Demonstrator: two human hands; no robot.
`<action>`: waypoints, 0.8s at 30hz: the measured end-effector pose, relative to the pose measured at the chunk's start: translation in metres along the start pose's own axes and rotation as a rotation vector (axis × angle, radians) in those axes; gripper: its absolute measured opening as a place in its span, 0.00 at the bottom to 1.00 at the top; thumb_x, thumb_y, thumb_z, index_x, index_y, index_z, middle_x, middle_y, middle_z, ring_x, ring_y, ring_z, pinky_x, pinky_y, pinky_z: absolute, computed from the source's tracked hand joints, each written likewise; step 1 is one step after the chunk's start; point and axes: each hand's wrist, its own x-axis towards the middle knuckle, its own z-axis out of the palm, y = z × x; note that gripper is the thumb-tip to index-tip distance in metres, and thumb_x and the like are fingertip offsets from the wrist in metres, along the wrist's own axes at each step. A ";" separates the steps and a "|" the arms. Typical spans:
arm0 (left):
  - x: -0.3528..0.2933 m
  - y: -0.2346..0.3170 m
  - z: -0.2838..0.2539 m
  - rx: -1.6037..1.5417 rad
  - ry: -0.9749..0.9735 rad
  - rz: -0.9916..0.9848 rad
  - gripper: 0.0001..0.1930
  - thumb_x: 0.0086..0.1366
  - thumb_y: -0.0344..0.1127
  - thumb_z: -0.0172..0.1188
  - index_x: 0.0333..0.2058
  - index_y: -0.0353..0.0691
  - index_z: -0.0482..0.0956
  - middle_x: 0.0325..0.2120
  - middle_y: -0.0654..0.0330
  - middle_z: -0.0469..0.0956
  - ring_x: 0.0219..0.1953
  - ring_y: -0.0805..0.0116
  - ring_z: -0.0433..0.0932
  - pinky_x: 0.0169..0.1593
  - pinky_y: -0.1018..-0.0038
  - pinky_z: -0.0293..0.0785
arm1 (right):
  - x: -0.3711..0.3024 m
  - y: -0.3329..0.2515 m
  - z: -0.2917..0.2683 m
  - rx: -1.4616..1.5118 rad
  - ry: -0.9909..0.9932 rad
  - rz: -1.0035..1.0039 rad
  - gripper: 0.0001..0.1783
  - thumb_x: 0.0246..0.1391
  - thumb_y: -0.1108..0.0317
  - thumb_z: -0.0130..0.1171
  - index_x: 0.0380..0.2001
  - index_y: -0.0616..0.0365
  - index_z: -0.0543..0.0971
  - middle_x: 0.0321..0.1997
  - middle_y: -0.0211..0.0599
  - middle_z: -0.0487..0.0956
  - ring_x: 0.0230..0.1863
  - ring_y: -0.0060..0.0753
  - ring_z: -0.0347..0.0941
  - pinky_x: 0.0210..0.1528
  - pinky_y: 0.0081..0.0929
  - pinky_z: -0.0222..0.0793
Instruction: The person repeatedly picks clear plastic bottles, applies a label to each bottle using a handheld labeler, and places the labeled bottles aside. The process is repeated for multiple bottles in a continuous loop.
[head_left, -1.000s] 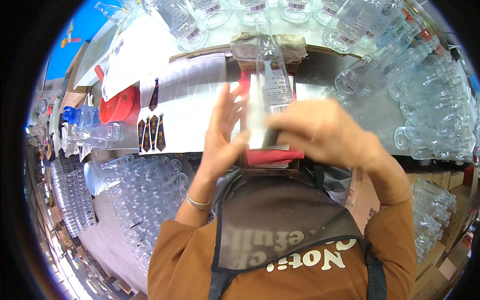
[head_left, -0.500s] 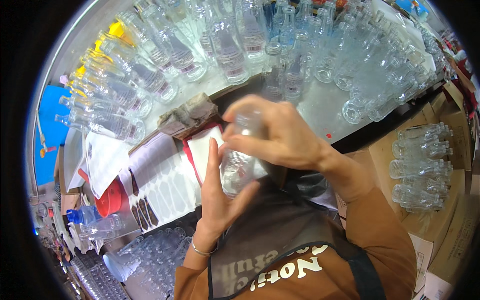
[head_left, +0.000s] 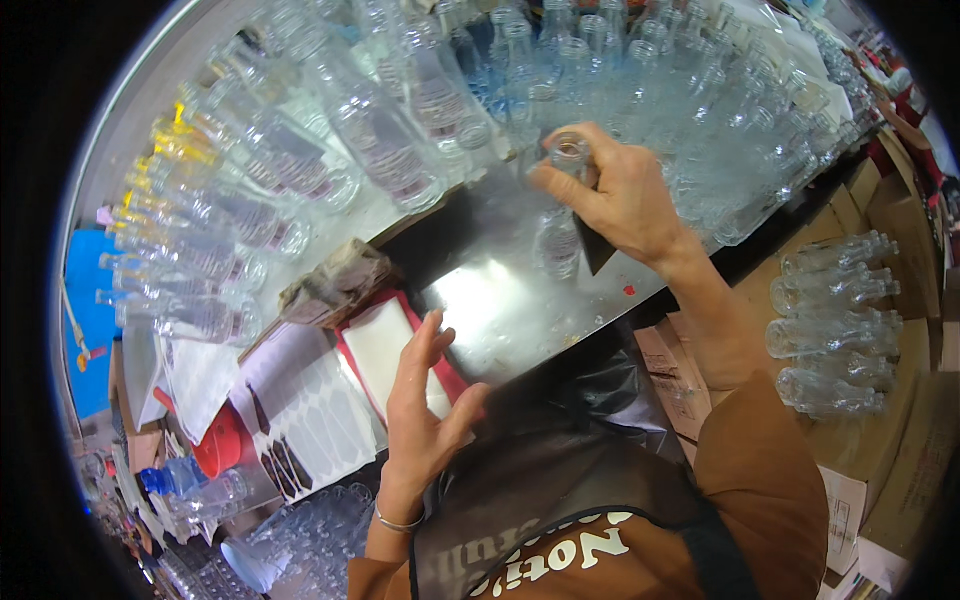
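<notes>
My right hand is closed around the neck of a clear glass bottle, over the metal tabletop among standing bottles. The bottle's mouth points up towards me, and my fingers hide much of it. A dark pointed piece shows just under that hand; I cannot tell what it is. Below the hand stands a labelled bottle body; whether it belongs to the held bottle I cannot tell. With fingers spread and thumb apart, my left hand holds nothing, in front of a white pad on a red backing.
Labelled glass bottles stand along the left and back; many plain ones crowd the right. A wrapped block and label sheets lie at left, beside a red container. An open carton at right holds bottles.
My right hand has carried the bottle forward and right, away from my left hand. The left hand stays near the pad, now empty. The view has shifted slightly.
</notes>
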 end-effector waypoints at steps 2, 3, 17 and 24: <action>0.000 -0.002 0.000 -0.003 0.008 -0.019 0.42 0.55 0.24 0.70 0.68 0.36 0.62 0.63 0.49 0.69 0.59 0.56 0.76 0.61 0.64 0.71 | -0.001 -0.008 -0.012 -0.046 0.039 -0.017 0.31 0.54 0.46 0.68 0.51 0.58 0.78 0.41 0.46 0.79 0.40 0.46 0.75 0.43 0.34 0.72; 0.000 -0.004 0.001 -0.006 0.006 -0.021 0.42 0.55 0.24 0.70 0.68 0.36 0.62 0.63 0.49 0.69 0.59 0.56 0.76 0.61 0.64 0.71 | -0.003 -0.012 -0.022 -0.076 0.092 -0.027 0.33 0.53 0.46 0.69 0.53 0.57 0.78 0.47 0.47 0.80 0.45 0.49 0.77 0.47 0.35 0.74; -0.024 -0.012 -0.012 -0.052 0.033 0.102 0.37 0.57 0.28 0.71 0.65 0.35 0.67 0.59 0.47 0.72 0.58 0.56 0.75 0.61 0.65 0.71 | -0.052 -0.047 -0.089 -0.368 0.170 0.074 0.08 0.52 0.72 0.66 0.36 0.60 0.80 0.35 0.43 0.82 0.35 0.47 0.79 0.37 0.35 0.72; -0.016 0.015 -0.036 -0.216 -0.004 0.135 0.46 0.56 0.34 0.73 0.70 0.35 0.57 0.60 0.46 0.71 0.61 0.54 0.73 0.64 0.63 0.68 | 0.021 -0.143 -0.023 0.348 -0.316 -0.239 0.12 0.55 0.72 0.65 0.42 0.62 0.81 0.33 0.35 0.84 0.31 0.20 0.75 0.32 0.22 0.69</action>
